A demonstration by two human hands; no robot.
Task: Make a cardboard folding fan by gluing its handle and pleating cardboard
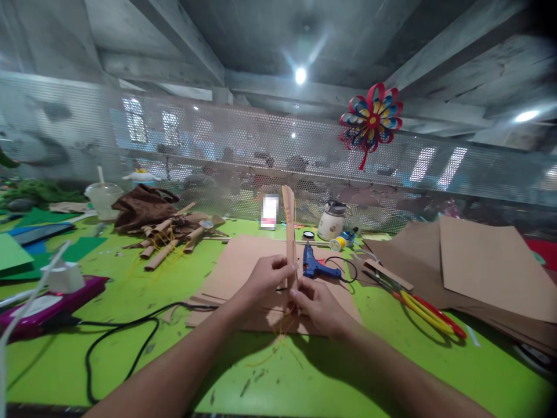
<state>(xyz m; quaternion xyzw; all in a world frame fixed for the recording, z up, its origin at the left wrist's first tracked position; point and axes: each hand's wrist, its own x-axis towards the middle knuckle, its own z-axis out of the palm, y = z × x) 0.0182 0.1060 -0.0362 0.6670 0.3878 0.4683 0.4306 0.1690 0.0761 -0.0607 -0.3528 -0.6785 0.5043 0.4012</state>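
Both hands hold a long, narrow rolled or folded strip of brown paper point(289, 223) upright over a stack of brown paper sheets point(237, 261). My left hand point(268, 276) pinches the strip from the left at mid-height. Lower down, my right hand point(319, 302) grips its bottom end from the right. Yellow thread point(282, 334) hangs below the strip and also runs along its upper edge. Just right of the strip, a blue hot glue gun point(319, 266) lies on the sheets, touched by neither hand. The fingertips partly hide the strip's lower end.
Scissors with red and yellow handles point(429, 313) lie at right beside large brown sheets point(491, 261). Brown paper rolls point(163, 252) with yellow thread lie at left. A black cable point(126, 321) crosses the green table point(174, 342). A white jar point(331, 223) stands behind the glue gun.
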